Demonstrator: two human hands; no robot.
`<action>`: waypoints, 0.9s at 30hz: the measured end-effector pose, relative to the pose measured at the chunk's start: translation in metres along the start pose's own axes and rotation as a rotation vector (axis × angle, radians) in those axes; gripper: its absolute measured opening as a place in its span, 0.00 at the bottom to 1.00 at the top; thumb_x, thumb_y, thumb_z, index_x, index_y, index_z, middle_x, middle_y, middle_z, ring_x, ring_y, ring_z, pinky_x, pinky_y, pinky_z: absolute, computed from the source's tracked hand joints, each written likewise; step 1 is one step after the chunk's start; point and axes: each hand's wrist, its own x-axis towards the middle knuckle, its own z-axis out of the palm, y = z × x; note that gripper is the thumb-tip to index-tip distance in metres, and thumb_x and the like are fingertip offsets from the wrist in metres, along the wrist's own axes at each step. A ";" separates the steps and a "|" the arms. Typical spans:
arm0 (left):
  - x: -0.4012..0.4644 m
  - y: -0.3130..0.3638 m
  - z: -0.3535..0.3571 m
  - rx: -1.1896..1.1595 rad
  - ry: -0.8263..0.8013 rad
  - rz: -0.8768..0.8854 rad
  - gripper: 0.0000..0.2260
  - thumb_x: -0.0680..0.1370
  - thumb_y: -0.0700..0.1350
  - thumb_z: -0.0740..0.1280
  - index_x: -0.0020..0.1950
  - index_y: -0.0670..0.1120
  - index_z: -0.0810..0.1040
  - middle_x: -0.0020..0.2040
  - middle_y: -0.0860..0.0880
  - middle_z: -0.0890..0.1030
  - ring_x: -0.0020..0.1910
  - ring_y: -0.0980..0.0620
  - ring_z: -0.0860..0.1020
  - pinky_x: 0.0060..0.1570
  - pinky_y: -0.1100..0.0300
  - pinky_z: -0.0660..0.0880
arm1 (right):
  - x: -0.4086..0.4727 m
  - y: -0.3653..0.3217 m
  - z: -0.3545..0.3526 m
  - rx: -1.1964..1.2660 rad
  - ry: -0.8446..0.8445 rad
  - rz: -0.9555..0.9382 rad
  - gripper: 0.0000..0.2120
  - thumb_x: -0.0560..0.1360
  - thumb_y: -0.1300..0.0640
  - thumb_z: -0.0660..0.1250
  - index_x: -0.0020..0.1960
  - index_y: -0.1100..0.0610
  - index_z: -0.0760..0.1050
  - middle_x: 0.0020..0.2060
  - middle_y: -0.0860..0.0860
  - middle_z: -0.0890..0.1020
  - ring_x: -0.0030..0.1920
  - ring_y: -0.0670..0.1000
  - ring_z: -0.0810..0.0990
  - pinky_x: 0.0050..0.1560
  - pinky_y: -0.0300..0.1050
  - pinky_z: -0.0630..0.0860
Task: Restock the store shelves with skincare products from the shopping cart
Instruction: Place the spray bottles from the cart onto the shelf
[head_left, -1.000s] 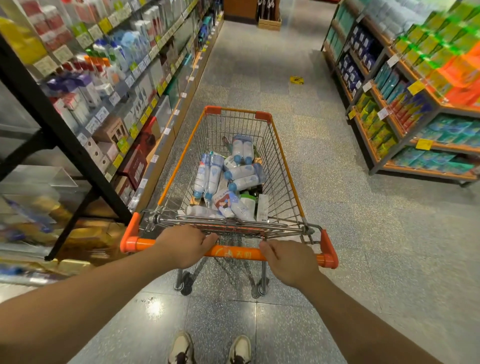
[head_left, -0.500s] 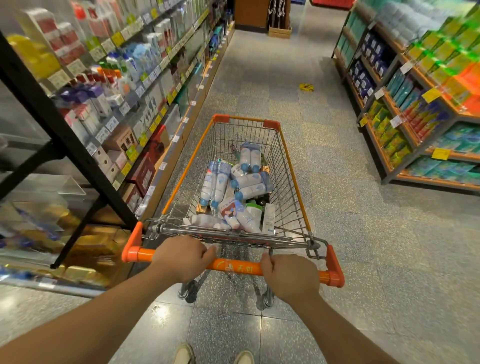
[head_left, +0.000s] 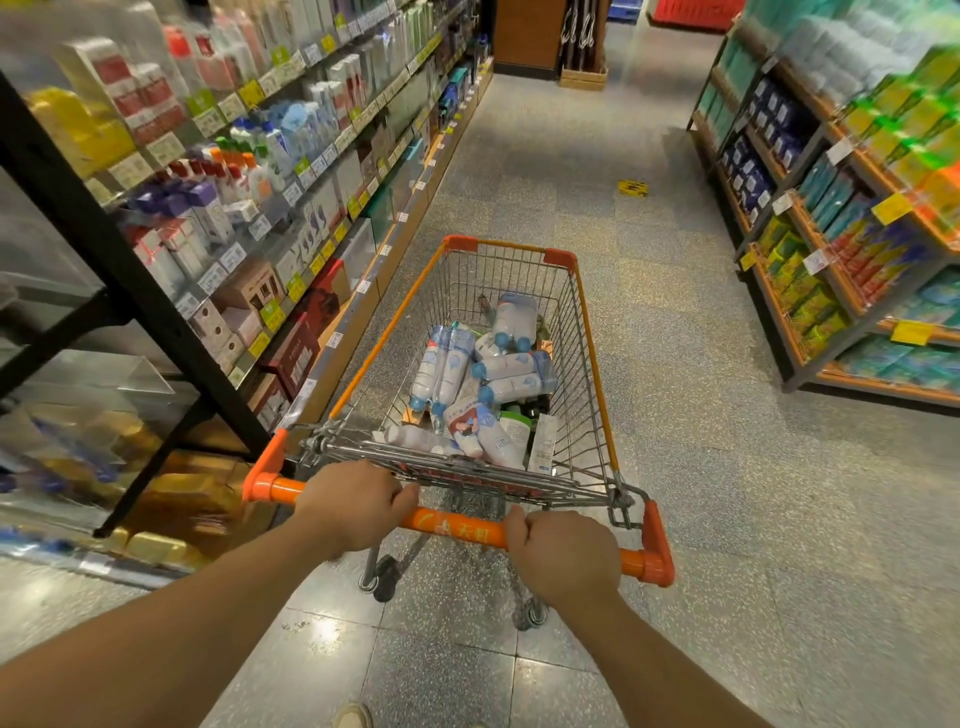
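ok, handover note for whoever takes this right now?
Left hand and right hand both grip the cart handle.
Cart stands in the aisle beside the left shelves, loaded with bottles and tubes.
Done: nothing shelved that the view shows.
Left: park, then move the products from the cart onto the shelves.
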 end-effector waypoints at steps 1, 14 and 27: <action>0.003 0.000 -0.001 -0.001 0.001 -0.003 0.34 0.80 0.68 0.43 0.38 0.47 0.79 0.30 0.50 0.77 0.31 0.50 0.79 0.37 0.53 0.82 | 0.003 0.002 -0.001 0.000 0.003 -0.004 0.30 0.83 0.37 0.45 0.36 0.51 0.76 0.27 0.47 0.73 0.26 0.45 0.68 0.30 0.42 0.63; 0.036 0.010 -0.020 0.002 0.016 -0.021 0.30 0.83 0.64 0.47 0.34 0.46 0.73 0.31 0.47 0.77 0.32 0.48 0.78 0.36 0.54 0.79 | 0.045 0.017 -0.013 -0.027 -0.058 -0.014 0.28 0.84 0.38 0.46 0.36 0.50 0.74 0.29 0.47 0.74 0.32 0.50 0.75 0.36 0.43 0.72; 0.081 -0.015 -0.042 -0.065 -0.003 0.012 0.30 0.83 0.63 0.47 0.33 0.46 0.73 0.30 0.49 0.73 0.29 0.48 0.72 0.31 0.57 0.68 | 0.110 0.001 -0.025 -0.089 -0.055 0.036 0.29 0.83 0.37 0.46 0.38 0.50 0.76 0.31 0.48 0.76 0.35 0.50 0.76 0.35 0.45 0.68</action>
